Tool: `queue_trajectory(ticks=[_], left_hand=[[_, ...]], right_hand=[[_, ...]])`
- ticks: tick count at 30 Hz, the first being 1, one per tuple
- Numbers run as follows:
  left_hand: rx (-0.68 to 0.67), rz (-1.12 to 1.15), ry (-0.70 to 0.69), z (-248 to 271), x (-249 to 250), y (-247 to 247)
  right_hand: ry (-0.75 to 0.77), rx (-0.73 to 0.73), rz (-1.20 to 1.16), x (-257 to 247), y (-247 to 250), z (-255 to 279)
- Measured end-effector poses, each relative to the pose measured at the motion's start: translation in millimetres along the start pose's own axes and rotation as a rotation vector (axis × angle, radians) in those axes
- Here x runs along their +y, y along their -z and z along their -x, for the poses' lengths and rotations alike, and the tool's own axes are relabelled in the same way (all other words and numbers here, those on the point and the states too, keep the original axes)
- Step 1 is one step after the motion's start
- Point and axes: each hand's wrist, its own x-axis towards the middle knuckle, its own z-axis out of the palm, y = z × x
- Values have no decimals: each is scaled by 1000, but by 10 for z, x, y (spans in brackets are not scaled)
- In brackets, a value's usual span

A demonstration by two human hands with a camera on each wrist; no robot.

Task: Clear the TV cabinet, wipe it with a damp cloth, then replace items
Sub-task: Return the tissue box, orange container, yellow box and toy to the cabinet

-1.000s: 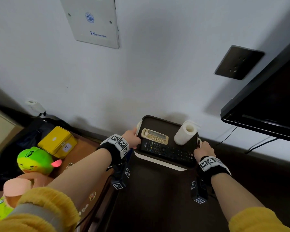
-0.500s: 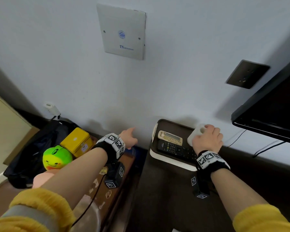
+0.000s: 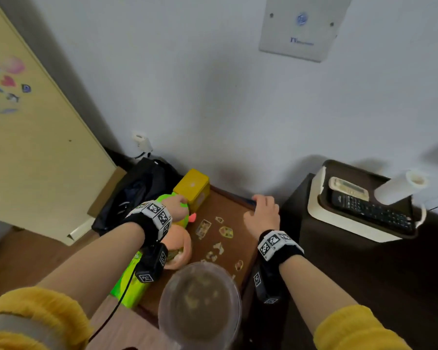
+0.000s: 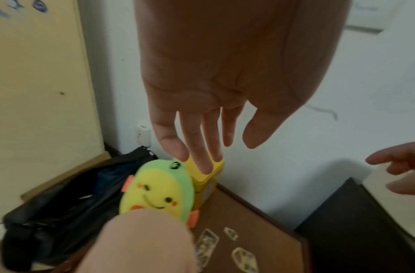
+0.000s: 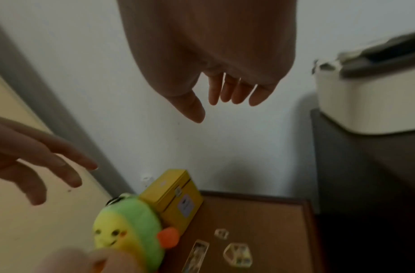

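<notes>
On the dark TV cabinet (image 3: pixel 364 274) at the right stands a white-walled tray (image 3: pixel 339 221) holding a black remote (image 3: pixel 369 210), a beige remote (image 3: pixel 349 189) and a paper roll (image 3: pixel 400 188). My left hand (image 3: pixel 177 207) (image 4: pixel 227 140) hovers with straight fingers over a green-yellow plush toy (image 3: pixel 168 198) (image 4: pixel 157 190) and a yellow tin (image 3: pixel 192 188) (image 4: pixel 208 177); I cannot tell whether it touches them. My right hand (image 3: pixel 262 215) (image 5: pixel 211 109) hangs relaxed and empty above the low brown table (image 3: pixel 228 205), left of the cabinet.
Several stickers (image 3: pixel 226 232) lie on the brown table. A pink toy (image 3: pixel 180 246), a green pack (image 3: pixel 127 286) and a clear domed jar (image 3: pixel 200 299) sit near me. A black bag (image 3: pixel 137 190) lies on the floor by the wall.
My view has swung left. The right hand let go of the paper roll and moved left over the brown table. The left hand moved left to above the plush toy.
</notes>
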Motion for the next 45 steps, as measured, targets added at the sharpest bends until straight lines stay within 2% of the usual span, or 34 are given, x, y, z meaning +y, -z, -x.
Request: queue_trajectory(ticks=[5,9,13,18,22,26,29,32,37,41,45], left_hand=[[12,-143,97,-122,-877,-19],[-72,-216,210,-128,-1385,-285],[-137,-250,263,-117,-1739,-624],[-186,-212,326,-144,-2237,-1090],[-288,-206,371,-111,-2330,-1378],[-224,-198,366,-134,-2318,-1492],[-175,-207,352,-156,-2303,-1503],[-200,-248,353,-129,-2249,-1508],[-202,-271,393,-155,-2190,-1539],[-201,-322,406,-176,-2204,-1558],[-181,-360,409,-224,-2224,-1607]], right_hand=[[81,-286,-25,-479,-771,235],[143,-446,-74,-858,-1260,388],[186,-506,-64,-1062,-1633,496],[203,-412,17,-1051,-1963,593],[189,-400,87,-1024,-2096,610],[181,-334,79,-1005,-2213,607],[259,-275,131,-954,-2242,677],[324,-263,164,-915,-2256,703],[253,-280,88,-962,-2224,504],[246,-311,123,-960,-2199,387],[257,-221,198,-1000,-2206,434]])
